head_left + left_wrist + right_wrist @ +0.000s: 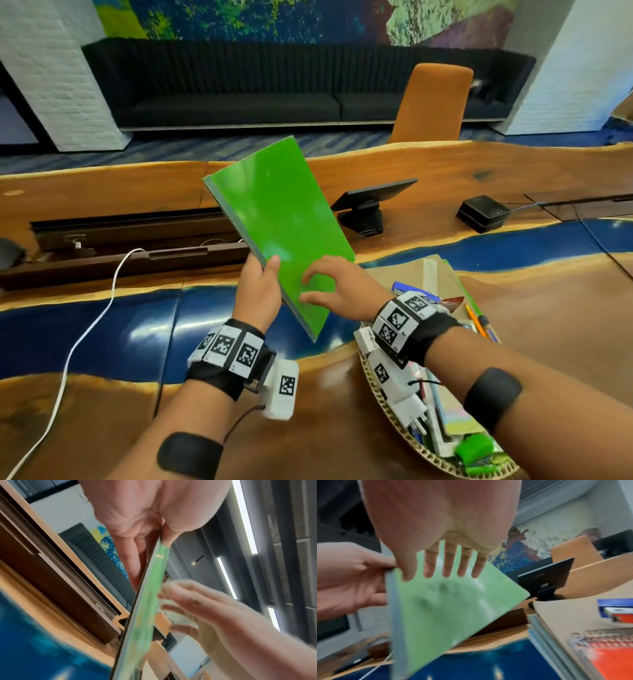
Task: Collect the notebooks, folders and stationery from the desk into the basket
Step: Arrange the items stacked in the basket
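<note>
White cable point(78, 342) trailed across the desk point(342, 428) at far left, beside a dark recessed tray point(137, 236). Left hand point(258, 291) gripped the green notebook point(281, 226) by its spine edge, thumb on the front cover, fingers behind; the notebook was held up off the desk, tilted, its far corner pointing away. The left wrist view showed the cover edge-on point(147, 601), clamped between thumb and fingers of the left hand point(145, 513). Right hand point(337, 287) sat just right of that, fingers spread and straight over the lower cover, grasping nothing; whether the fingertips touched the cover could not be told. In the right wrist view the fingers point(448, 563) were splayed before the green cover point(445, 601). A black tablet stand point(368, 205) stood behind the notebook, with a small black box point(481, 212) further right. The basket point(387, 411) lay on the desk under the right forearm, holding notebooks, a pencil point(474, 318), green items and a tan folder point(411, 274). The right wrist view showed stacked notebooks point(556, 635) there, with an orange spiral one point(607, 655).
</note>
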The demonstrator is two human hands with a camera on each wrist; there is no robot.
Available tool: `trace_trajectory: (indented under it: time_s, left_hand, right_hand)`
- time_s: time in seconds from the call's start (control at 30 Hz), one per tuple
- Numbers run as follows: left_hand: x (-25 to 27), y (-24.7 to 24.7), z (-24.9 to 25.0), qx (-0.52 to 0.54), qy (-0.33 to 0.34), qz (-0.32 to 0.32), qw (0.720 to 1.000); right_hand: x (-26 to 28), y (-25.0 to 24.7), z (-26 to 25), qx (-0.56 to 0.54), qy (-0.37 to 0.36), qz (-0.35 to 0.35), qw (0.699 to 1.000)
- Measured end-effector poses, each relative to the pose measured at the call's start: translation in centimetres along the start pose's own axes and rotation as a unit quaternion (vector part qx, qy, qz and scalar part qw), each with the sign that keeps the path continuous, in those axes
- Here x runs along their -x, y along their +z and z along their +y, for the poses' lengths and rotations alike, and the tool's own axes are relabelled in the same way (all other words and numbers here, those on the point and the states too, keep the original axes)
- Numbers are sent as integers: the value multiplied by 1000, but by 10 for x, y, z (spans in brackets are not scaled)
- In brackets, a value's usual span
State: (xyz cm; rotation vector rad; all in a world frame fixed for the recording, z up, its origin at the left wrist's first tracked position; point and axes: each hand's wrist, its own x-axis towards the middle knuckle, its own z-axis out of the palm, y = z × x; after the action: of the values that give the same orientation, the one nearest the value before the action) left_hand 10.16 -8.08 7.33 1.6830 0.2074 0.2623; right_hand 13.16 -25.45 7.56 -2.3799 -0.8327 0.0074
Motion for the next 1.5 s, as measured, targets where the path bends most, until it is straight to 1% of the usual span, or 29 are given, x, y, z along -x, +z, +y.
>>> trace_trajectory:
  time_s: [0.07,0.13,0.2,0.23,0.3,0.37,0.4,0.47,0.53,0.67,0.73,0.83,0.9,0.97,1.03,1.07,1.1,1.17,1.23,1.27,1.33,1.5]
  left_hand:
    - [-1,-8,8,-12,23,15,1000]
    - [-3,-16,11,-40,46,30,998]
    - [-1,-21,13,-63,66,36,995]
    - [-1,-22,14,-66,73,36,994]
    - [-1,-24,12,-61,81,42,994]
    - [-1,-23,6,-51,74,49,995]
    - [0,-23,3,-44,67,53,995]
    - [1,-23,-2,-35,55,63,996]
    - [2,-24,-5,-31,51,59,996]
    - [-1,-30,-12,-41,31,29,998]
    - [-5,-32,-20,-42,15,24,999]
    - [-7,-37,-28,-26,-11,7,1000]
    - [-7,-38,-27,-30,-9,0,1000]
    - [-11,-39,-23,-37,10,13,999]
    - [-17,-39,-25,-53,32,33,998]
    - [-21,-39,-27,-63,32,46,996]
    - [-24,-39,-28,-72,25,60,995]
    - [-31,-37,-32,-79,9,79,994]
    - [-35,-34,-33,-87,-2,77,993]
    - [-38,-32,-34,-89,-5,71,993]
    - [-43,-29,-36,-90,-4,62,994]
    - [-54,-24,-41,-91,3,57,994]
  right_hand:
    - [-1,-8,12,0,35,75,997]
    - [-4,-20,18,-8,90,142,986]
    - [-7,-34,20,-32,141,174,974]
    - [-9,-42,22,-54,165,170,970]
    - [-13,-53,26,-91,215,124,964]
    - [-16,-59,31,-78,242,78,964]
    - [-17,-61,33,-59,245,74,965]
    - [-19,-62,35,-25,240,95,966]
    - [-22,-65,38,-31,239,108,964]
    - [-29,-70,43,-88,262,62,959]
    - [-31,-68,44,-59,259,53,963]
    - [-32,-62,44,-10,269,90,959]
    - [-35,-59,46,6,276,97,956]
    - [-40,-57,50,36,272,79,958]
    - [-47,-58,54,85,269,51,958]
    - [-50,-59,58,114,269,32,956]
    - [-53,-59,61,141,270,4,952]
    - [-57,-59,71,189,276,-76,939]
    - [-58,-56,81,231,274,-152,921]
    - [-58,-54,87,245,269,-174,915]
    - [-56,-50,95,256,257,-202,910]
    - [-54,-37,113,271,257,-269,888]
